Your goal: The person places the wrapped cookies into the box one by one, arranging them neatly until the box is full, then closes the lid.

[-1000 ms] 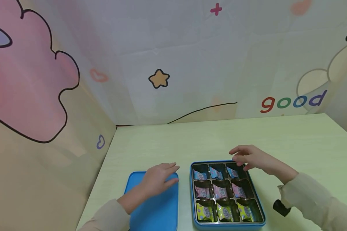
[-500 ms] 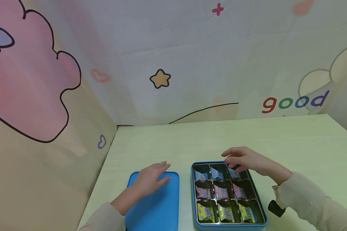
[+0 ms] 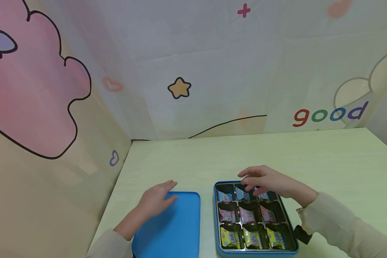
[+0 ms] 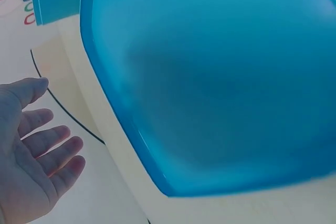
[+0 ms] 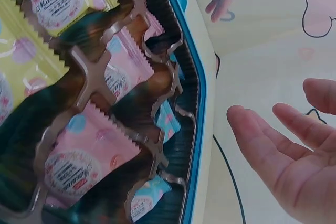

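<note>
My left hand (image 3: 153, 203) hovers over the left part of a flat blue lid (image 3: 177, 229), fingers extended and thumb apart, holding nothing. To the right stands a blue rectangular tin (image 3: 258, 254) with a dark divided insert. Its compartments hold wrapped macaron packets in three rows: blue (image 3: 224, 196) at the back, pink (image 3: 246, 215) in the middle, yellow-green (image 3: 230, 237) nearest. Above the tin's back row is my right hand (image 3: 266, 180), its fingers loosely bent with nothing between them; it partly hides the blue packets. The right wrist view shows this hand (image 5: 299, 163) relaxed beside the tin's edge.
Lid and tin lie side by side on a pale green table (image 3: 180, 161), a narrow gap between them. Behind it is a printed backdrop (image 3: 213, 71) with a star and the word "good". A black band (image 3: 302, 234) hangs at the right sleeve.
Both hands have drifted left: my left hand toward the lid's left edge, my right hand from the tin's back right corner across its back row. The packets have stayed in place.
</note>
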A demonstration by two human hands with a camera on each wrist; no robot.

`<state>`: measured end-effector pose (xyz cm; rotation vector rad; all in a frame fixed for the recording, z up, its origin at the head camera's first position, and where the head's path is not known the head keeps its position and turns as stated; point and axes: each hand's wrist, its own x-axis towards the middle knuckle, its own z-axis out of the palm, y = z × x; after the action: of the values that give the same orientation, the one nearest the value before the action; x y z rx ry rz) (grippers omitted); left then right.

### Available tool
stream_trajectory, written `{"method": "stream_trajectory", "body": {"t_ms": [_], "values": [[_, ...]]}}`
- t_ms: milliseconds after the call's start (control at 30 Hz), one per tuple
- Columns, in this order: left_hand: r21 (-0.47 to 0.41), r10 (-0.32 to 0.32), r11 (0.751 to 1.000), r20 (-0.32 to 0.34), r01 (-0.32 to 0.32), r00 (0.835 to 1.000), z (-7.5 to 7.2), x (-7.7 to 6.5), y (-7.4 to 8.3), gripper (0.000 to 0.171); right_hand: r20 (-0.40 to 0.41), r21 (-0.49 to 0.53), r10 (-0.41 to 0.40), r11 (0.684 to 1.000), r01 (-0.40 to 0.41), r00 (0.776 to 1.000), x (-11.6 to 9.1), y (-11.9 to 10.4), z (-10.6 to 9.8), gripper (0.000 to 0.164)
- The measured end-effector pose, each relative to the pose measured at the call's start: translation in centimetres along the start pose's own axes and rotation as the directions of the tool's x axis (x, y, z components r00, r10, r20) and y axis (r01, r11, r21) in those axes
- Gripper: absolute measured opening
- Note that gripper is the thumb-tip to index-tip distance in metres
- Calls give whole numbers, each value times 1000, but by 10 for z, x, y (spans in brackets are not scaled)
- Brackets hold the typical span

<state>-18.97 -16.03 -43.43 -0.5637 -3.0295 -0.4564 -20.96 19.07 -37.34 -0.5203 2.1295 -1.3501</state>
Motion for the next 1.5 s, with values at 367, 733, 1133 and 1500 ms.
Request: {"method": "stream_trajectory", "body": {"t_ms": [367,733,1133,1500], "values": [[33,-41,999,-21,42,999,-5,-8,-19,44,29,3,10,1000,-10,1000,11,-12,13,47],[8,-83,996,-57,84,995,-9,-12,-35,44,71,-25,-26,999,28,997,27,-21,28,41],[-31,-143,989,-48,142,989,-7,-18,-49,46,58,14,-29,999,29,998,44,-27,49,41],[-97,-228,969,-3,226,974,-3,-21,-66,46,85,29,-11,1000,8,996,59,-29,66,38]]}}
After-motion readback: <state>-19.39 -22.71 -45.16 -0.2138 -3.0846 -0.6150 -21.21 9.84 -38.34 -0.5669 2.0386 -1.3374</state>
